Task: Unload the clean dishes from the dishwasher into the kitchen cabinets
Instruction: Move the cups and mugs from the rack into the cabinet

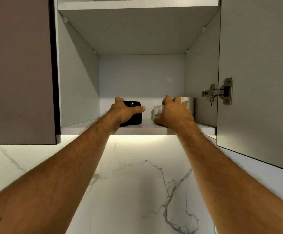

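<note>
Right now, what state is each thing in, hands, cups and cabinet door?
Left hand: grips the black cup.
Black cup: upright on the shelf, held.
Right hand: curled round a white cup.
White cup: on the shelf, mostly hidden by the hand.
Grey pot: standing at the back right.
Cabinet door: open.

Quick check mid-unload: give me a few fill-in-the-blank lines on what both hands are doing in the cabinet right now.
1. The left hand grips a ____ cup.
2. The cup sits on the cabinet's ____ shelf.
3. The right hand holds a ____ item.
4. The hinge holds the open door on the ____ side.

Missing: black; bottom; white; right
</note>
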